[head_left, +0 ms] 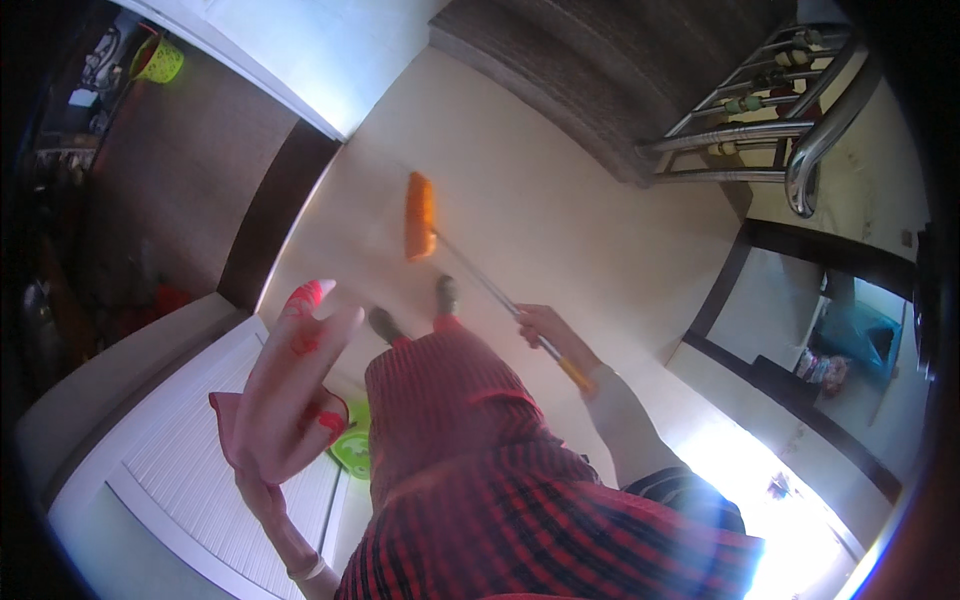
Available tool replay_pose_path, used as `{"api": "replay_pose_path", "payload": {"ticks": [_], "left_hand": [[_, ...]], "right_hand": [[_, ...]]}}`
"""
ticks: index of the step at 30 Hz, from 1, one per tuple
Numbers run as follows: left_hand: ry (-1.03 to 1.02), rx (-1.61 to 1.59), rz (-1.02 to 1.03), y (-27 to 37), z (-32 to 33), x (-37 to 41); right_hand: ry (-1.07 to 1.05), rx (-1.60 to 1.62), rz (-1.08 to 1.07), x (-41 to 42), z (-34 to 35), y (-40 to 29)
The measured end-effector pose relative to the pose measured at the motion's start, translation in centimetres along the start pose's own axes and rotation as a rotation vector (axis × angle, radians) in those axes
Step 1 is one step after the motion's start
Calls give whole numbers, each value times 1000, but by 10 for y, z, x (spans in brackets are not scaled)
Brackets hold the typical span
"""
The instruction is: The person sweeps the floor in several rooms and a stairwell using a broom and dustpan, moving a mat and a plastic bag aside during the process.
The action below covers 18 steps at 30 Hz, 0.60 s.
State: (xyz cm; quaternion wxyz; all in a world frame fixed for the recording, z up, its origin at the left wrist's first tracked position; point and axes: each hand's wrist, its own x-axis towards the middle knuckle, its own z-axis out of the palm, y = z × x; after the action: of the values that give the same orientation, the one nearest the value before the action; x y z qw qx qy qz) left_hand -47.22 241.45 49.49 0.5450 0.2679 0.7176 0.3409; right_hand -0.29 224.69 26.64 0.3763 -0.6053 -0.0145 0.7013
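Note:
My right hand (559, 334) is closed around the metal handle of a broom (480, 281), whose yellow grip end runs back along my forearm. The broom's orange head (420, 217) is down on the pale floor, ahead of my feet, and blurred. On the left, my left hand (259, 487) holds the lower end of a soft-looking pinkish item with red patches (289, 397). It is blurred, so I cannot tell exactly what it is. A red-and-black checked garment (457, 420) covers my front, and two dark shoes (447, 294) show beyond its hem.
Dark stairs (540, 75) with a steel railing (727, 139) rise at upper right. A white ribbed panel (225, 450) stands at left, near a green plastic object (352, 454). Through the left doorway is a yellow-green basket (159, 61). A blue bag (859, 337) lies at far right.

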Motion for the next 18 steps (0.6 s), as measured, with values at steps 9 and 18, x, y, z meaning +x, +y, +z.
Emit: {"api": "replay_pose_path", "payload": {"ticks": [9, 18], "left_hand": [[-239, -173, -22, -16, 59, 12], [-385, -402, -24, -3, 153, 40]], "right_hand": [[309, -2, 112, -87, -100, -19], [329, -42, 217, -92, -76, -45]]}}
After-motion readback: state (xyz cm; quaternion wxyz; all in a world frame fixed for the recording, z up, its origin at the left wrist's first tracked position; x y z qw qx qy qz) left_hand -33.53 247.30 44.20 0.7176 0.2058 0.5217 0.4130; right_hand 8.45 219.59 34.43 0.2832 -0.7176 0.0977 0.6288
